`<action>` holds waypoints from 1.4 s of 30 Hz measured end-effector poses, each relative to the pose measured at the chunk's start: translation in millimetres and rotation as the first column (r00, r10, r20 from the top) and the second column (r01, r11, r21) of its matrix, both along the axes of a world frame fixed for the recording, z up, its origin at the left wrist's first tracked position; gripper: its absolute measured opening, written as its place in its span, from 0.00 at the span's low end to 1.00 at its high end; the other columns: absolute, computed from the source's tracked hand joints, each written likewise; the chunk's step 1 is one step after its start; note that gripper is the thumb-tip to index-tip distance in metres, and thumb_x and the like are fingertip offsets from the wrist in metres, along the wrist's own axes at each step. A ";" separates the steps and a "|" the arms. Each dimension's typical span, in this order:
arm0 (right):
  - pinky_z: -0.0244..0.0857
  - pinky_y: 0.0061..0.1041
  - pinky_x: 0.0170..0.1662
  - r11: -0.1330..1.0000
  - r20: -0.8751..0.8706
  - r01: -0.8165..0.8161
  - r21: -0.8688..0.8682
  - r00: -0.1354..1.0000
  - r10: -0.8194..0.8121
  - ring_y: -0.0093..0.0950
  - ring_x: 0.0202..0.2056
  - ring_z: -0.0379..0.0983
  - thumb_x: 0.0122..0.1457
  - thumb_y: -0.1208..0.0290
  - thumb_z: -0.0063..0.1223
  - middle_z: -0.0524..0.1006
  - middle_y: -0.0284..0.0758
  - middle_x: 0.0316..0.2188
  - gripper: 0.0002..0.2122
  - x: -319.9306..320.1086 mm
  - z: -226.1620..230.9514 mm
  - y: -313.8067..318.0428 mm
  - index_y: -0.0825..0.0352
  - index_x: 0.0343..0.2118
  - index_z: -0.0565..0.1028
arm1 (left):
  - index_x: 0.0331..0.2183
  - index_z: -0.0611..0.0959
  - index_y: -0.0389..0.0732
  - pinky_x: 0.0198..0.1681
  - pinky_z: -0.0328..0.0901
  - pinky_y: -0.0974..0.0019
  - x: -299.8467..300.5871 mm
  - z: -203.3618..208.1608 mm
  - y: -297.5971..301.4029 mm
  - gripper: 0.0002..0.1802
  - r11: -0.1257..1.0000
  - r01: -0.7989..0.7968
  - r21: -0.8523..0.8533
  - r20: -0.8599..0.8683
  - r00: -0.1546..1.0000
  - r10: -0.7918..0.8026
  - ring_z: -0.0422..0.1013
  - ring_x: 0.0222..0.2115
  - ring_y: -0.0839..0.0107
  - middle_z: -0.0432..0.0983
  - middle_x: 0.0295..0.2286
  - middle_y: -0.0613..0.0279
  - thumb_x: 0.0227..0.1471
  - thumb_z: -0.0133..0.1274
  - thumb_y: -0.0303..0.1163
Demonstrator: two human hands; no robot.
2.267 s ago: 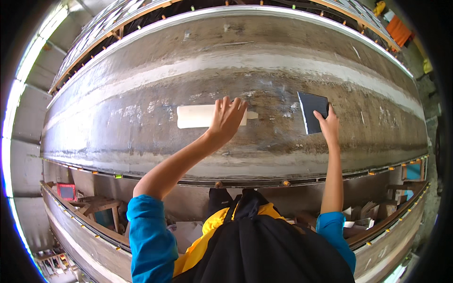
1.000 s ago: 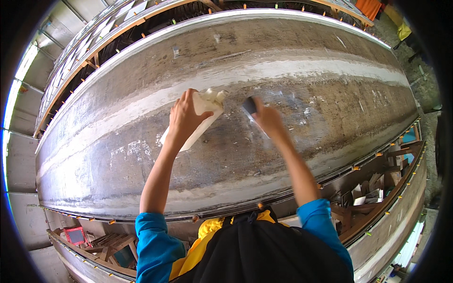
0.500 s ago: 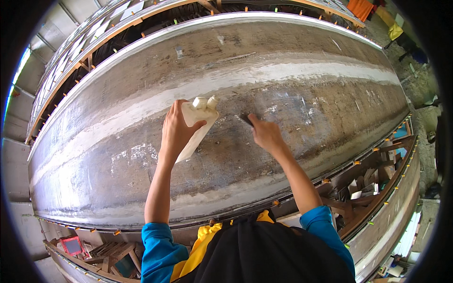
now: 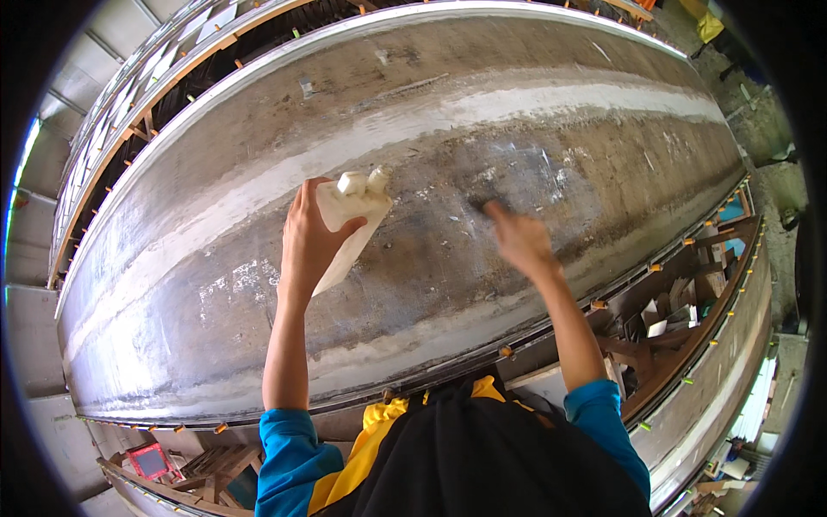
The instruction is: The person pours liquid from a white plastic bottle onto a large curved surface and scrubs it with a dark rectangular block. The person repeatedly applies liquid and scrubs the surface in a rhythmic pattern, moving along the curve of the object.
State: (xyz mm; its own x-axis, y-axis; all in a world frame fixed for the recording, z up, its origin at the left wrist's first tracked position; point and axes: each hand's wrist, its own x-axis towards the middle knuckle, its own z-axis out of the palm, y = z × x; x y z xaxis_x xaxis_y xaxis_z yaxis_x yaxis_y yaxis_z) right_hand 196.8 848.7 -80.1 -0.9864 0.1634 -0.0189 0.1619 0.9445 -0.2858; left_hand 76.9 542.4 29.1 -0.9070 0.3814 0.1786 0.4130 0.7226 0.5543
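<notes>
My left hand [image 4: 307,234] is wrapped round the side of an off-white plastic bottle [image 4: 355,212], thumb across its front. Two pale knobs, one of them like a capped spout, stand up at the bottle's far end. It is held tilted over a long, worn grey-brown tabletop [image 4: 448,276]; whether it touches the surface I cannot tell. Further right, my right hand [image 4: 522,241] is closed on a small dark flat piece [image 4: 478,201], low over a bluish scuffed patch. Motion blurs that piece, so its kind does not show.
Pale whitish bands and white flecks run along the tabletop. Small orange pegs [image 4: 506,351] line its near edge. Beyond the far edge stands a wooden frame [image 4: 142,121] with panels. At right, below the edge, lie wooden offcuts [image 4: 659,323]; a red-framed piece [image 4: 150,462] is at lower left.
My right hand has swept to the right and slightly nearer with the dark piece. My left hand still grips the bottle, a little further left in view; the whole view has shifted slightly.
</notes>
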 end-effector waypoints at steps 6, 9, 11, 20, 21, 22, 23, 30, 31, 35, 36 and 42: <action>0.62 0.17 0.17 0.947 0.176 -0.293 -0.136 0.933 0.314 0.22 0.14 0.65 0.55 0.72 0.49 0.74 0.35 0.19 0.21 2.3 40.8 2.7 0.58 0.52 0.64 | 0.45 0.67 0.43 0.40 0.66 0.54 -0.3 -9.6 0.2 0.37 0.997 -0.037 0.061 0.011 0.999 0.036 0.70 0.39 0.53 0.73 0.37 0.49 0.32 0.67 0.39; 0.66 0.22 0.23 0.947 -0.092 -0.319 -0.043 0.945 0.315 0.24 0.17 0.69 0.52 0.76 0.52 0.78 0.31 0.25 0.20 -51.7 39.7 18.2 0.55 0.49 0.68 | 0.45 0.67 0.45 0.39 0.67 0.55 0.3 -8.1 16.0 0.37 0.997 0.004 0.071 -0.031 1.000 -0.002 0.71 0.38 0.53 0.73 0.36 0.48 0.32 0.67 0.38; 0.67 0.24 0.28 0.917 -0.154 -0.397 0.034 0.905 0.398 0.24 0.22 0.72 0.49 0.79 0.53 0.78 0.30 0.26 0.19 -70.0 13.0 15.8 0.56 0.46 0.71 | 0.45 0.67 0.44 0.41 0.66 0.54 3.2 -4.9 27.9 0.37 0.997 0.017 0.074 -0.002 1.000 -0.017 0.70 0.39 0.53 0.73 0.37 0.49 0.32 0.67 0.39; 0.69 0.29 0.41 0.816 0.022 -0.578 -0.002 0.816 0.578 0.29 0.37 0.75 0.39 0.87 0.54 0.77 0.33 0.40 0.24 55.4 32.2 34.9 0.57 0.42 0.74 | 0.45 0.67 0.42 0.43 0.65 0.54 20.9 -4.9 16.5 0.36 0.993 -0.112 0.040 0.105 0.989 0.108 0.69 0.41 0.54 0.72 0.39 0.50 0.33 0.67 0.39; 0.69 0.28 0.42 0.820 0.091 -0.572 -0.023 0.816 0.571 0.28 0.37 0.75 0.39 0.87 0.54 0.76 0.34 0.41 0.24 58.8 33.8 41.5 0.57 0.42 0.74 | 0.44 0.67 0.42 0.43 0.65 0.54 23.3 -4.4 18.1 0.36 0.994 -0.104 0.034 0.090 0.991 0.101 0.69 0.40 0.54 0.72 0.39 0.50 0.33 0.67 0.39; 0.69 0.29 0.41 0.851 0.068 -0.525 0.006 0.849 0.523 0.28 0.36 0.75 0.39 0.87 0.53 0.77 0.34 0.41 0.24 52.4 32.8 51.4 0.58 0.43 0.74 | 0.44 0.67 0.42 0.42 0.65 0.54 25.2 -3.3 22.4 0.36 0.996 -0.088 0.031 0.072 0.994 0.086 0.69 0.40 0.53 0.72 0.38 0.50 0.32 0.67 0.38; 0.69 0.29 0.41 0.880 0.045 -0.472 0.042 0.881 0.471 0.28 0.36 0.75 0.39 0.87 0.53 0.77 0.34 0.40 0.25 38.3 33.4 66.5 0.58 0.43 0.74 | 0.44 0.67 0.42 0.42 0.65 0.54 25.0 -4.1 28.5 0.36 0.996 -0.071 0.045 0.065 0.996 0.068 0.70 0.40 0.53 0.72 0.38 0.50 0.32 0.67 0.38; 0.65 0.33 0.45 0.906 -0.062 -0.422 0.013 0.904 0.422 0.30 0.40 0.74 0.42 0.86 0.52 0.76 0.33 0.41 0.23 73.8 15.8 41.7 0.59 0.44 0.73 | 0.43 0.68 0.42 0.41 0.65 0.55 28.9 -4.2 53.5 0.36 0.994 -0.063 0.085 0.075 0.996 0.056 0.70 0.39 0.53 0.72 0.38 0.50 0.32 0.67 0.38; 0.66 0.33 0.44 0.877 -0.110 -0.481 -0.012 0.872 0.477 0.29 0.39 0.74 0.41 0.85 0.53 0.76 0.34 0.41 0.23 86.2 17.1 36.2 0.59 0.43 0.73 | 0.43 0.68 0.42 0.40 0.65 0.55 29.2 -5.1 55.2 0.36 0.995 -0.054 0.086 0.075 0.996 0.048 0.70 0.39 0.54 0.72 0.37 0.50 0.32 0.67 0.38; 0.68 0.31 0.41 0.914 -0.068 -0.406 0.003 0.912 0.405 0.29 0.33 0.76 0.41 0.83 0.56 0.78 0.37 0.35 0.21 92.4 31.8 58.1 0.60 0.42 0.73 | 0.44 0.68 0.43 0.41 0.65 0.55 31.3 -5.5 66.5 0.36 0.993 -0.004 0.116 0.076 0.997 -0.005 0.70 0.38 0.54 0.72 0.37 0.50 0.32 0.67 0.39; 0.68 0.30 0.40 0.938 -0.041 -0.348 0.005 0.937 0.347 0.29 0.32 0.76 0.41 0.82 0.56 0.78 0.38 0.33 0.21 84.7 34.3 71.5 0.61 0.42 0.73 | 0.44 0.68 0.43 0.41 0.65 0.56 32.2 -3.5 68.6 0.36 0.993 0.007 0.115 0.074 0.997 -0.015 0.70 0.38 0.53 0.72 0.37 0.51 0.32 0.67 0.40; 0.67 0.32 0.25 0.969 0.124 0.181 0.168 0.971 -0.203 0.34 0.24 0.75 0.49 0.76 0.51 0.76 0.39 0.20 0.14 49.3 36.2 97.3 0.66 0.41 0.71 | 0.44 0.68 0.42 0.41 0.65 0.56 34.4 -0.1 73.6 0.36 0.991 0.054 0.124 0.047 0.997 -0.060 0.70 0.39 0.54 0.72 0.37 0.51 0.32 0.67 0.39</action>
